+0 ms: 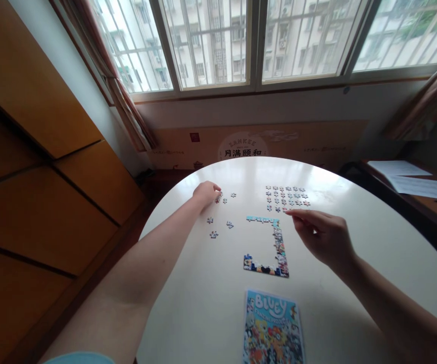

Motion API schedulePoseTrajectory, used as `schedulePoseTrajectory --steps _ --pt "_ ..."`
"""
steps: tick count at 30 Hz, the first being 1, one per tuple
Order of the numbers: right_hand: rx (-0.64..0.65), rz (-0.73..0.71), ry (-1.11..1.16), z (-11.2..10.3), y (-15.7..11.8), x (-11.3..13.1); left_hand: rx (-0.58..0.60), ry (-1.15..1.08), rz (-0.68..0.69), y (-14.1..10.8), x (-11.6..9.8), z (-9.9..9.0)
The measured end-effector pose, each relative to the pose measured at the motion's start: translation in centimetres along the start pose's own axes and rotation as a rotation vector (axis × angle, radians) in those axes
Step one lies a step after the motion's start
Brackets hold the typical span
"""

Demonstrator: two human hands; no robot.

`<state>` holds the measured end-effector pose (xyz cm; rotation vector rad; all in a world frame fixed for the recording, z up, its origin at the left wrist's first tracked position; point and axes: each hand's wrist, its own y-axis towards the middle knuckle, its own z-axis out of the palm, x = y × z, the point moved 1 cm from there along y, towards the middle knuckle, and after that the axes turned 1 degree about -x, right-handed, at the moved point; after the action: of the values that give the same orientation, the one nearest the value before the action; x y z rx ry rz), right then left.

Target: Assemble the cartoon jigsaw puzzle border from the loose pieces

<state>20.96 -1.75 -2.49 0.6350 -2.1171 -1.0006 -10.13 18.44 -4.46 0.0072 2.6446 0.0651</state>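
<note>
My left hand (pixel 206 194) is at the far left part of the white table, its fingers closed at a puzzle piece (pixel 218 198). Several loose pieces (pixel 213 234) lie near it. On the right, my right hand (pixel 319 232) has thumb and fingertips pinched on a small puzzle piece (pixel 286 211) at the bottom of the rows of loose pieces (pixel 283 194). Nearer to me lies a partly joined puzzle border (pixel 282 248), with top, right and bottom sides and an open left side.
A colourful picture sheet (pixel 273 326) marked "Bluey" lies at the near edge of the round white table (pixel 188 308). Papers (pixel 419 182) rest on a dark desk at the right. Wooden cabinets stand left, and a barred window is behind.
</note>
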Motion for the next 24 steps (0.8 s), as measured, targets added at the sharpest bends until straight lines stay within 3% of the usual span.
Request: schedulePoseTrajectory --steps 9,16,20,24 --pt "0.054 -0.002 -0.001 0.1 0.0 -0.2 0.020 -0.032 -0.030 1.1 -0.6 -0.1" --pt "0.070 0.012 0.004 0.1 0.0 -0.3 0.055 -0.359 -0.101 0.3 -1.6 -2.4" --pt "0.092 0.009 0.035 0.0 0.1 0.1 0.093 -0.584 -0.081 -2.3 -3.0 -4.4" --pt "0.160 0.001 0.057 0.2 0.1 0.9 0.209 -0.753 -0.048 -8.1 -4.9 -4.7"
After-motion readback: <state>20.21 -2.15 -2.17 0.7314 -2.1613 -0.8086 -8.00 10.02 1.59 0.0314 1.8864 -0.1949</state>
